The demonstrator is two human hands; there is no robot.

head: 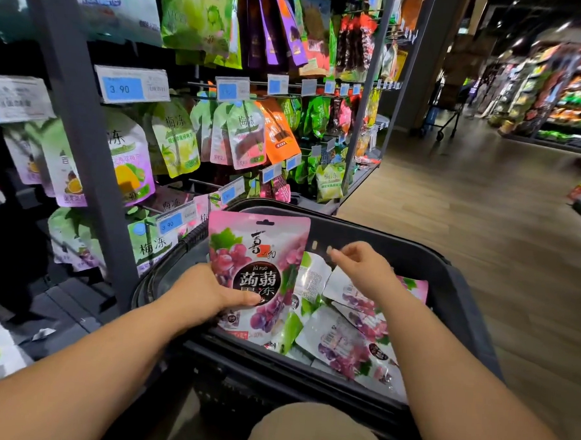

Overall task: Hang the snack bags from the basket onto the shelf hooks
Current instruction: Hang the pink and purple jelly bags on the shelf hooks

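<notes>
Two hands: both bare, their forearms coming in from the bottom edge of the frame.
left hand [207,294]: grips the pink bag [259,251] by its lower left part, thumb laid across the front, fingers behind it.
pink bag: held upright and facing the camera at the centre of the frame, printed with grapes, hang hole at its top; it stands above the left end of the basket [366,230].
right hand [364,267]: hovers right of the pink bag, apart from it, over the basket; fingers loosely bent, thumb and forefinger near each other, nothing seen between them.
loose bags [343,343]: a heap of the same grape pouches lying flat inside the basket, below the right hand, several face down with silver backs up.
basket: black, deep, filling the lower centre of the frame, its left rim just beside the shelf.
shelf hooks [203,182]: dark rods sticking out of the rack in the left half of the frame.
hanging bags [246,136]: green, pink, orange and purple pouches on rows of hooks, from upper left to centre.
price tags [122,88]: blue and white, clipped at the hook ends; two read 3.90.
floor [468,212]: wood planks, right half of the frame.
knee [315,429]: tan cloth at the bottom edge, between the forearms.
</notes>
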